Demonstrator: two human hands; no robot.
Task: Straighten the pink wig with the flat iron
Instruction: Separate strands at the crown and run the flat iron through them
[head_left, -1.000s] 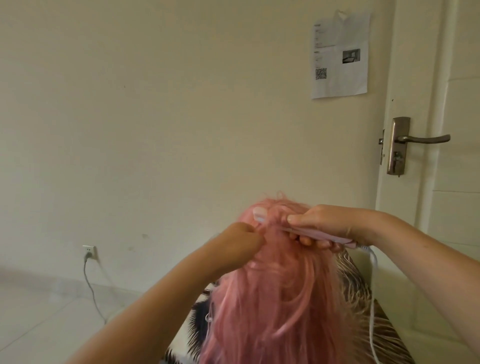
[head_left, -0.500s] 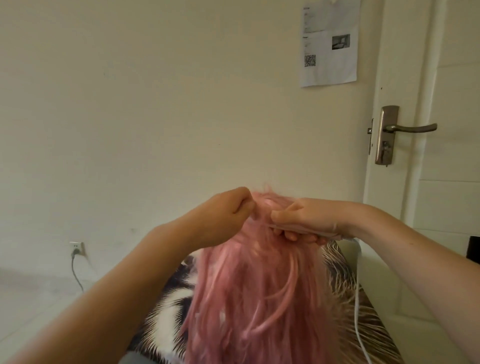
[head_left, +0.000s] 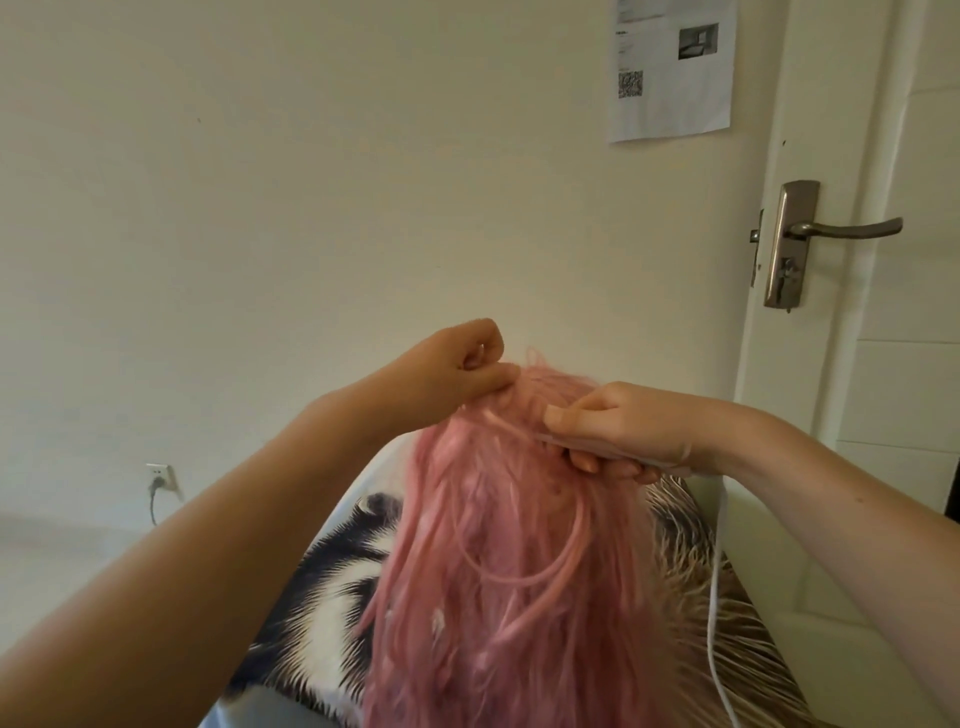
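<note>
A cream wall (head_left: 311, 208) fills the far field, with a white door (head_left: 914, 364) at the right edge carrying a metal lever handle (head_left: 847, 228). Below, a fabric surface printed with a dark, white and tan fur-like pattern (head_left: 332, 587) spreads behind the wig; what it covers cannot be told. The pink wig (head_left: 498, 571) occupies the near centre, its strands hanging toward the lower edge and its crown lying between the two hands. Two bare forearms enter from the near left and near right. The left hand (head_left: 457, 369) is curled, thumb and fingers pinching a lock at the left of the crown. The right hand (head_left: 618, 431) is curled round the flat iron (head_left: 582, 447), a pale pink tool held roughly level against the right side of the crown, its tip largely hidden by the hair and the thumb; whether its plates are clamped on hair cannot be seen. A white cord (head_left: 714, 597) drops from the rear of the iron along the right of the wig to the lower edge. A printed paper sheet (head_left: 670, 67) bearing a QR code hangs high on the wall near the door. A wall socket (head_left: 161, 475) with a plug and dark cable sits low at the far left.
</note>
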